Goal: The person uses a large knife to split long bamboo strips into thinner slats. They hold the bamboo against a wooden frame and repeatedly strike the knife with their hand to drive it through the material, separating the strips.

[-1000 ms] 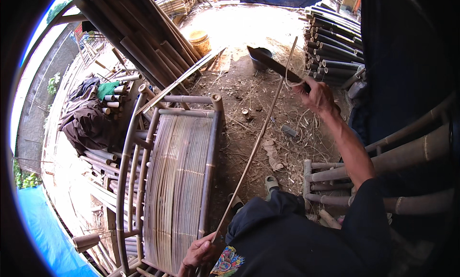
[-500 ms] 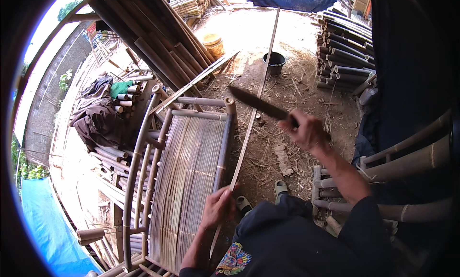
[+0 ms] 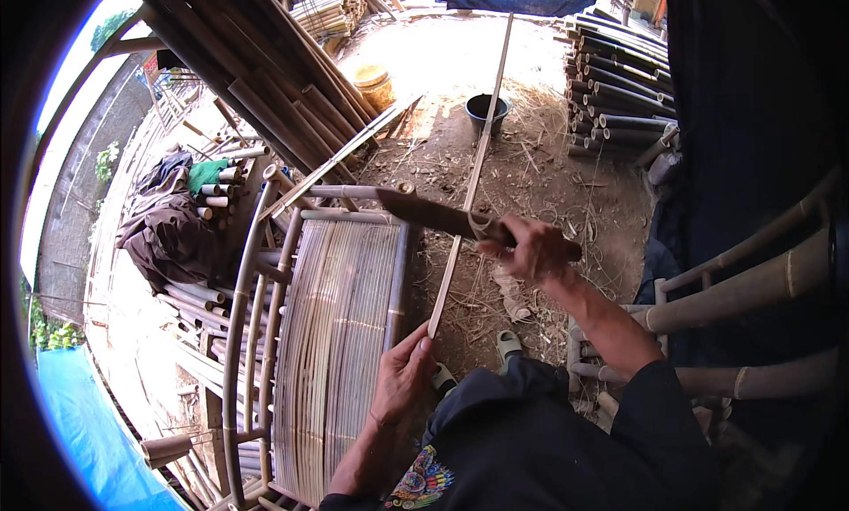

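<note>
The left hand (image 3: 402,378) pinches the near end of a long thin bamboo strip (image 3: 473,171), fingers closed on it low by the lap, so the strip runs straight away over the dirt ground (image 3: 539,171) toward a black bucket (image 3: 486,113). The right hand (image 3: 531,246) is wrapped tight around the handle of a big knife (image 3: 433,215), whose dark blade lies across the strip just above the left hand's grip, seemingly placed to shave or split it. Beside the left hand stands a bamboo chair frame (image 3: 332,334) with a slatted seat, close enough for offering the strip up to it.
</note>
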`<act>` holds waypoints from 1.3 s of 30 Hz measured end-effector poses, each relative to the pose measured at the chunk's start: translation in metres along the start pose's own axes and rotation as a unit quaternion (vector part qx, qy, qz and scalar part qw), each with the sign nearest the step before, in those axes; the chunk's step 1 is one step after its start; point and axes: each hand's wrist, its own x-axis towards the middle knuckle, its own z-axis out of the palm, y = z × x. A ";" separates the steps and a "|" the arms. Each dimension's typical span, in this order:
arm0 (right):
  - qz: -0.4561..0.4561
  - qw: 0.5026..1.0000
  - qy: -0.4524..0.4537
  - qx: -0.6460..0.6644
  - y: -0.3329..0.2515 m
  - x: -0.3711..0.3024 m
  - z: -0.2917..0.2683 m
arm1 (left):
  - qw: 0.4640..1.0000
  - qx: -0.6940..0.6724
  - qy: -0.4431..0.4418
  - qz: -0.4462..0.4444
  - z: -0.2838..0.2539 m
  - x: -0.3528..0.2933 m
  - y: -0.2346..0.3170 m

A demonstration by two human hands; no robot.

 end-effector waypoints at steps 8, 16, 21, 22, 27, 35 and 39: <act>0.099 0.993 -0.024 0.052 0.004 0.011 -0.027 | 0.998 -0.041 -0.018 -0.044 -0.023 -0.054 -0.026; 0.043 0.999 0.000 -0.009 0.031 0.027 -0.029 | 0.999 0.017 -0.010 -0.047 -0.021 -0.064 -0.033; 0.072 0.997 -0.022 -0.033 0.045 0.027 -0.034 | 0.999 0.021 -0.012 -0.049 -0.032 -0.075 -0.040; 0.146 0.988 -0.040 -0.020 0.058 0.036 -0.042 | 0.998 0.040 -0.018 -0.041 -0.034 -0.080 -0.043; 0.146 0.987 0.010 -0.064 0.095 0.059 -0.068 | 0.997 0.068 -0.022 -0.015 -0.061 -0.113 -0.066; 0.197 0.977 0.025 -0.083 0.140 0.082 -0.109 | 0.984 0.176 0.006 0.019 -0.085 -0.148 -0.089; 0.236 0.968 -0.003 -0.091 0.148 0.088 -0.111 | 0.988 0.156 0.014 -0.007 -0.084 -0.140 -0.089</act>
